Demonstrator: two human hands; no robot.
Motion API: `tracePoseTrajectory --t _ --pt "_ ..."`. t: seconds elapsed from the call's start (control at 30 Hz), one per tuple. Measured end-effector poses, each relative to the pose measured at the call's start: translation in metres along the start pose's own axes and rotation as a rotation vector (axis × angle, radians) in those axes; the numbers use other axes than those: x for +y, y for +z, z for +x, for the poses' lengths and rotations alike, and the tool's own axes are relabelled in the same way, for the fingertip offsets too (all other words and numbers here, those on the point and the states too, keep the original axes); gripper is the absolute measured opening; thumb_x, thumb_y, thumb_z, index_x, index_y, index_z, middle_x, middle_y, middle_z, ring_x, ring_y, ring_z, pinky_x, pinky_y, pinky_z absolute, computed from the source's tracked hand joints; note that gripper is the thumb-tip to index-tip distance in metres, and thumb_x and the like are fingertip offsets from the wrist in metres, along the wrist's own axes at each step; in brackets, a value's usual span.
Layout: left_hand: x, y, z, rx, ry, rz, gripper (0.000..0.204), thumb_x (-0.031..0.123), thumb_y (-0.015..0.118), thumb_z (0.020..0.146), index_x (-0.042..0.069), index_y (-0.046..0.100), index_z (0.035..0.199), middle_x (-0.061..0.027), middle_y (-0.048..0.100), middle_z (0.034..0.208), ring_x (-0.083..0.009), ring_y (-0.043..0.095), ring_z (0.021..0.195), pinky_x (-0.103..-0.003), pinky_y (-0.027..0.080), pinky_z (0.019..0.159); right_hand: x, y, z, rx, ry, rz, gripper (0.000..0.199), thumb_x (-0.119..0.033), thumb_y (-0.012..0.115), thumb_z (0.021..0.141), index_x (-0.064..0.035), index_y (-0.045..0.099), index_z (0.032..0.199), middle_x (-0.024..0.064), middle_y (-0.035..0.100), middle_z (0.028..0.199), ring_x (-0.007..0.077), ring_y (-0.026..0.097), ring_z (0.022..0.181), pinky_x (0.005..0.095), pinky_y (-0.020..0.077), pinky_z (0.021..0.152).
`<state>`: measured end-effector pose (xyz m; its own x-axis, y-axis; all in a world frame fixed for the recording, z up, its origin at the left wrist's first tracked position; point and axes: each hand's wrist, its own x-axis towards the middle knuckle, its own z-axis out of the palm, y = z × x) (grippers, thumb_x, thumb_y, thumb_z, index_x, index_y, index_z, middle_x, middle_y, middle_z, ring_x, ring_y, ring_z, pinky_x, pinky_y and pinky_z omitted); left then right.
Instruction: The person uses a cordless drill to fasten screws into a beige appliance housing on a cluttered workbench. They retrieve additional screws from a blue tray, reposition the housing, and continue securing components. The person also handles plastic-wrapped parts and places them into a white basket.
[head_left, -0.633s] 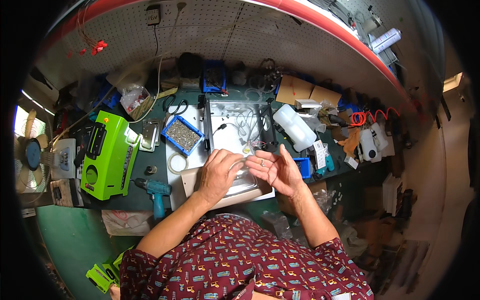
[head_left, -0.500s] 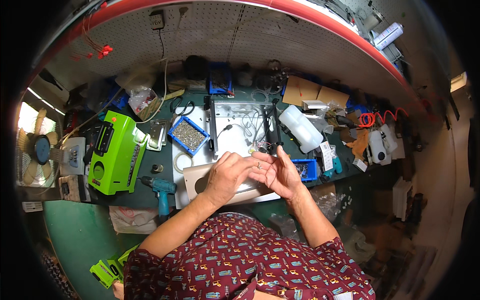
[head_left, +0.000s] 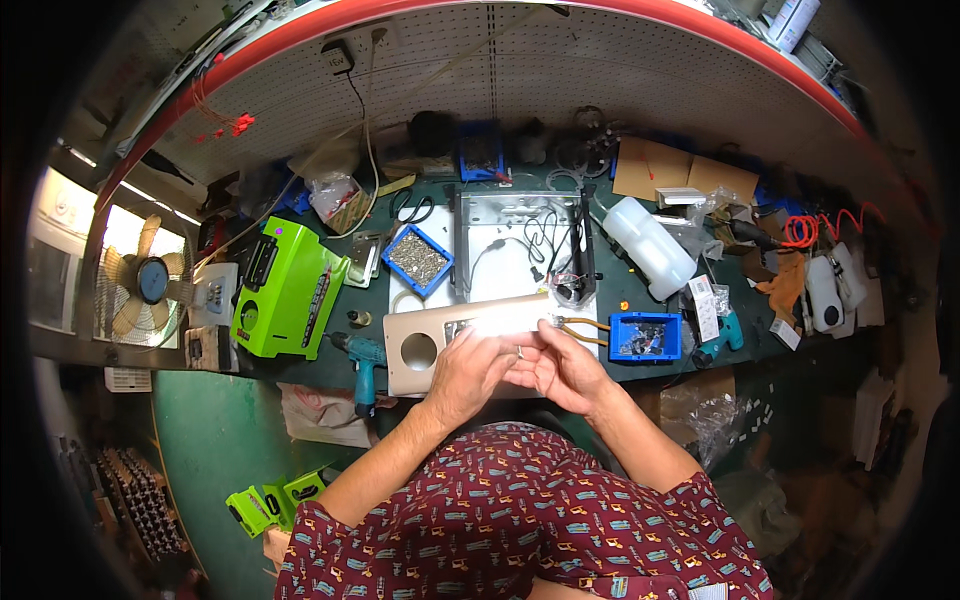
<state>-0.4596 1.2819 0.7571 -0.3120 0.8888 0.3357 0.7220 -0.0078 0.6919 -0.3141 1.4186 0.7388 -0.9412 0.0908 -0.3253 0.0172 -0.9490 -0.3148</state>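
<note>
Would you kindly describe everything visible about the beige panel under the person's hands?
The beige panel is a flat, long rectangle, plastic or painted metal by its look, lying across the near edge of the green workbench. A round hole is cut near its left end, with a small slotted opening beside it. Its middle is washed out by glare. The left hand and the right hand rest over its right part, fingertips meeting there. Its far edge abuts the open metal chassis.
</note>
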Motion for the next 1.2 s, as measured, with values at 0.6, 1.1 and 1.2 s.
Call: tracePoseTrajectory --t 0.6,1.1,1.2 --pt "0.013 -0.018 -0.079 0.156 -0.377 -0.302 0.014 -0.002 0.076 0.083 0.0 0.066 0.093 -0.0089 0.063 0.088 -0.0182 0.061 0.077 -0.03 0.05 0.069 0.047 0.007 0.003 0.044 0.09 -0.642 0.019 -0.018 0.071 0.098 -0.0002 0.068 0.102 0.0034 0.068 0.09 0.0067 0.06 0.075 0.0211 0.0513 0.065" --pt "-0.083 -0.072 -0.09 -0.056 -0.145 0.095 0.063 0.019 0.086 0.072 0.005 0.062 0.128 -0.016 0.052 0.142 -0.0357 0.046 0.135 -0.052 0.03 0.118 0.065 0.045 0.054 0.283 -0.272 -1.948 0.013 -0.017 0.068 0.093 -0.0036 0.067 0.095 0.0193 0.065 0.092 0.0408 0.064 0.093 0.0477 0.0516 0.08" --pt "-0.087 -0.072 -0.091 -0.062 -0.145 0.062 0.064 0.019 0.086 0.072 0.005 0.062 0.129 -0.0161 0.051 0.144 -0.0364 0.044 0.136 -0.051 0.03 0.118 0.062 0.051 0.06 0.305 -0.19 -1.943 0.012 -0.015 0.07 0.091 -0.0033 0.069 0.094 0.0197 0.067 0.09 0.0406 0.066 0.09 0.0477 0.0526 0.079"
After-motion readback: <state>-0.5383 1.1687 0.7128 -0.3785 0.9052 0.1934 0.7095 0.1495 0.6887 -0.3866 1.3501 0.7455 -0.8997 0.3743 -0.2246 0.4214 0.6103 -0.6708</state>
